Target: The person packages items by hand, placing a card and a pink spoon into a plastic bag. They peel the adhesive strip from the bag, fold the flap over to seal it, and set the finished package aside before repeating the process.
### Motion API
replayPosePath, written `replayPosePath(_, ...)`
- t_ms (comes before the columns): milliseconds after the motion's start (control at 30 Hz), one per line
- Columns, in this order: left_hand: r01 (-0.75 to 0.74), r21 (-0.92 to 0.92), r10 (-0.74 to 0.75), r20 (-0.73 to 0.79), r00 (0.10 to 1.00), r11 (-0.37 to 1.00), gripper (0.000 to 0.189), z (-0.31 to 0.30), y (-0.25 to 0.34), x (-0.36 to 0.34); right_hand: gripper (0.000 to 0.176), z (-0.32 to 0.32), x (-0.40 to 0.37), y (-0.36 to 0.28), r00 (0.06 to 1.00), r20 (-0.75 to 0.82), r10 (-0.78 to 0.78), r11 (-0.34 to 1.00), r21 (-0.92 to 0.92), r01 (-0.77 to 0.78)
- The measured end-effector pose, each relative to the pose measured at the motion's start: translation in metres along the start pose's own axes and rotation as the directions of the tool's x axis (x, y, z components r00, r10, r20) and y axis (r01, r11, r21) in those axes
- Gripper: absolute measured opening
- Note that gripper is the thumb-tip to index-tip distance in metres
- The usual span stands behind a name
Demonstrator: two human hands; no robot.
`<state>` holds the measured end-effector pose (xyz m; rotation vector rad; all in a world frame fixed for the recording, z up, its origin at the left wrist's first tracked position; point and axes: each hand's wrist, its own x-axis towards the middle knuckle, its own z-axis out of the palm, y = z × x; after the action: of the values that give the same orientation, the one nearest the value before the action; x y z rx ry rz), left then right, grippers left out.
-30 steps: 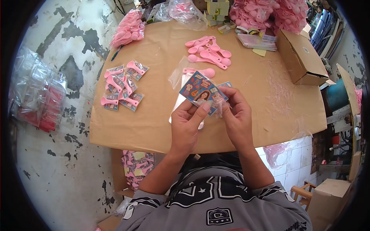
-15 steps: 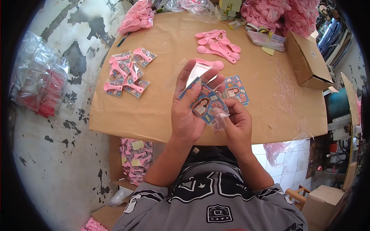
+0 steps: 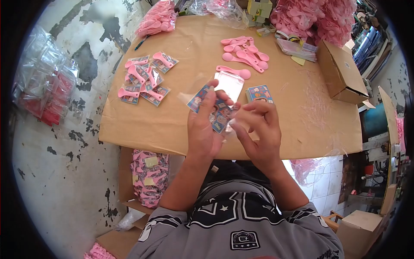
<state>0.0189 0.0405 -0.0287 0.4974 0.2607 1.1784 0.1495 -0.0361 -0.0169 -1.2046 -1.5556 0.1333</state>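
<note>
Above the table's near edge, my left hand (image 3: 201,129) holds a blue printed card (image 3: 222,116) in a clear plastic bag (image 3: 189,97), the thumb lying across its front. At the right end of the bag, my right hand (image 3: 261,134) has thumb and forefinger close together on the plastic; the fingertips are slightly blurred. Just beyond the hands lies a shiny stack of clear bags (image 3: 230,84). To its right is a stack of blue cards (image 3: 260,93). A single pink spoon (image 3: 233,71) rests behind the bags, below a loose pile of pink spoons (image 3: 248,54).
Bagged cards with pink spoons (image 3: 146,80) lie at the table's left. Large bags of pink spoons (image 3: 302,19) and a cardboard box (image 3: 343,73) stand at the back and right. Plastic scraps (image 3: 319,105) litter the right side. A carton of packed spoons (image 3: 149,177) sits below.
The card in its bag has come lower and slightly left with my left hand, uncovering the shiny bag stack. My right hand has moved with its fingers up along the bag's end.
</note>
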Motion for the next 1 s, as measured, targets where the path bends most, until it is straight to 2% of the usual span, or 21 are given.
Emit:
replayPosePath(133, -0.022, -0.118, 0.007, -0.129, 0.992, 0.993, 0.029, -0.023, 0.017, 0.012, 0.018, -0.024, 0.014, 0.003, 0.987, 0.110, -0.116, 0.991, -0.058, 0.123)
replayPosePath(233, -0.085, -0.157, 0.059, -0.161, 0.985, 0.984, 0.028, -0.040, 0.030, 0.017, 0.010, -0.051, 0.043, 0.014, 0.986, 0.104, 0.128, 0.991, -0.036, -0.125)
replayPosePath(300, -0.101, -0.151, 0.069, -0.204, 0.976, 0.983, 0.028, -0.040, 0.035, 0.017, 0.010, -0.055, 0.071, 0.030, 0.958, 0.185, 0.221, 0.971, -0.135, -0.198)
replayPosePath(333, -0.122, -0.093, 0.100, -0.210, 0.973, 0.988, 0.030, -0.039, 0.034, 0.017, 0.011, -0.057, 0.087, 0.040, 0.938, 0.219, 0.269, 0.955, -0.188, -0.230)
replayPosePath(433, -0.165, 0.123, 0.186, -0.180, 0.966, 0.979, 0.031, -0.033, 0.029, 0.009, 0.018, -0.041, 0.116, 0.109, 0.916, 0.343, 0.208, 0.945, -0.310, -0.099)
replayPosePath(500, -0.123, 0.103, 0.134, -0.104, 0.986, 0.987, 0.033, -0.033, 0.032, 0.006, 0.017, -0.018, 0.131, 0.142, 0.898, 0.402, 0.178, 0.965, -0.249, -0.080)
replayPosePath(533, -0.102, 0.097, 0.109, -0.066, 0.992, 0.990, 0.034, -0.034, 0.034, 0.005, 0.017, -0.006, 0.137, 0.147, 0.888, 0.430, 0.162, 0.974, -0.214, -0.074)
replayPosePath(633, -0.047, 0.103, 0.050, -0.027, 0.998, 0.994, 0.038, -0.039, 0.043, 0.005, 0.020, 0.027, 0.150, 0.148, 0.862, 0.507, 0.007, 0.966, -0.226, 0.125)
replayPosePath(733, -0.034, 0.260, 0.062, -0.099, 0.993, 0.965, 0.040, -0.041, 0.053, 0.005, 0.023, 0.048, 0.161, 0.141, 0.739, 0.670, 0.072, 0.930, -0.312, 0.192)
replayPosePath(833, -0.157, 0.437, 0.217, -0.091, 0.972, 0.886, 0.039, -0.049, 0.056, 0.012, 0.026, 0.064, 0.167, 0.154, 0.714, 0.696, 0.073, 0.896, -0.360, 0.260)
replayPosePath(933, -0.200, 0.405, 0.264, -0.109, 0.958, 0.892, 0.039, -0.045, 0.061, 0.015, 0.024, 0.061, 0.171, 0.154, 0.704, 0.708, 0.064, 0.883, -0.369, 0.290)
replayPosePath(1000, -0.188, 0.298, 0.243, -0.157, 0.957, 0.936, 0.038, -0.041, 0.062, 0.017, 0.024, 0.060, 0.170, 0.157, 0.705, 0.706, 0.069, 0.856, -0.405, 0.321)
